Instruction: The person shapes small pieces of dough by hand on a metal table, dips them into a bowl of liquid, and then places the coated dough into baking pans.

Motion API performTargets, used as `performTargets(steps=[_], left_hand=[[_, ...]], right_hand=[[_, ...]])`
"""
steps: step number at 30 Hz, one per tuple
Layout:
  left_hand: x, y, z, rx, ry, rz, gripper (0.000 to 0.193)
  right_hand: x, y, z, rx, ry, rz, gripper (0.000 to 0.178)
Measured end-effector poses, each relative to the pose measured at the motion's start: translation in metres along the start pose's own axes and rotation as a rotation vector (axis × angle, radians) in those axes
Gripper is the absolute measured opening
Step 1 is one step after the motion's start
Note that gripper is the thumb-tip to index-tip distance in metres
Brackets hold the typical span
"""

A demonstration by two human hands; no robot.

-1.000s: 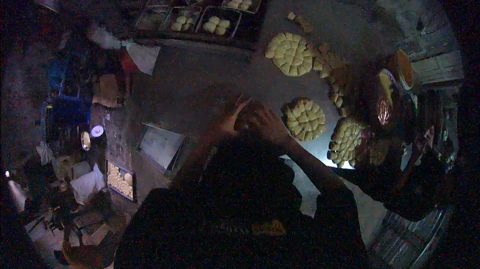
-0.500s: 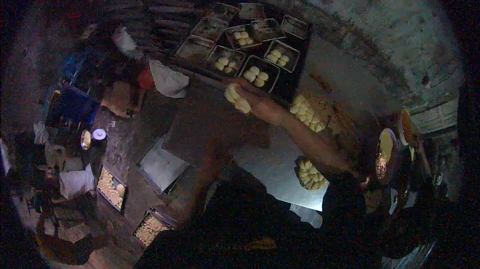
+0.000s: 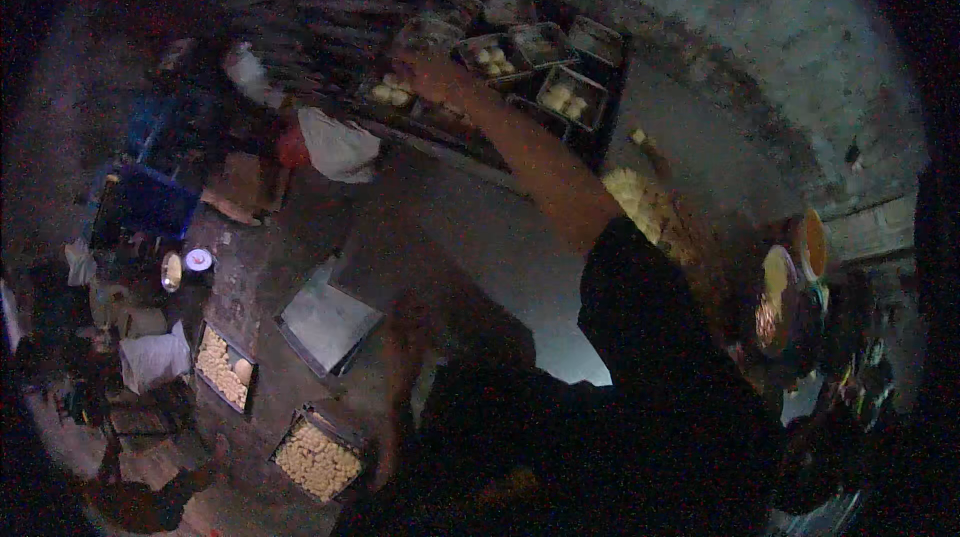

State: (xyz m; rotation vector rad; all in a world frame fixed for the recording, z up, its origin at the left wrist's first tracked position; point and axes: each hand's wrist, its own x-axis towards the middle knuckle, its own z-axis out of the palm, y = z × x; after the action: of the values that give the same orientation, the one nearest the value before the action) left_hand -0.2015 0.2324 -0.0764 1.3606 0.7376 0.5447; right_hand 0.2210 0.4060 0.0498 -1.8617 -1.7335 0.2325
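Observation:
My right arm stretches across the metal table to the baking tins at the far side. At its end my right hand (image 3: 428, 77) is over the leftmost tin, dim and blurred, with pale dough balls (image 3: 391, 90) at its fingers; it seems closed on them. Two tins near it hold groups of dough balls: one tin (image 3: 518, 77) just right of the hand, another tin (image 3: 600, 107) farther right. My forearm covers part of the nearer tins. What looks like my left arm (image 3: 402, 362) hangs low in shadow beside my body; its fingers cannot be made out.
More dough pieces (image 3: 632, 195) lie on the table (image 3: 560, 287) right of my forearm. Flat metal sheets (image 3: 328, 322) are stacked at left. Trays of small pale pieces (image 3: 318, 457) sit on the floor, near a blue crate (image 3: 145, 205). Round vessels (image 3: 774, 299) stand at right.
My right hand, with dough in it, has swung far and left from the near tins to the leftmost tin. My sleeve now covers the dough pile at the table's near side.

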Motion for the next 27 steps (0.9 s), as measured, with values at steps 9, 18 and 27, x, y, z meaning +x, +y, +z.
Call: performTargets(steps=[9, 18, 27], left_hand=[[0.046, 0.043, 0.080, 0.123, -0.328, -0.223, 0.063], [0.048, 0.022, 0.224, 0.259, -0.867, 0.114, 0.040], [-0.038, -0.041, 0.356, 0.356, -1.073, 0.295, 0.038]], right_hand=[[-0.345, 0.011, -0.151, -0.140, 0.468, 0.432, 0.027], [-0.697, 0.000, -0.040, -0.158, 0.447, 0.892, 0.017], [-0.713, -0.046, 0.074, -0.540, 0.793, 1.069, 0.022]])
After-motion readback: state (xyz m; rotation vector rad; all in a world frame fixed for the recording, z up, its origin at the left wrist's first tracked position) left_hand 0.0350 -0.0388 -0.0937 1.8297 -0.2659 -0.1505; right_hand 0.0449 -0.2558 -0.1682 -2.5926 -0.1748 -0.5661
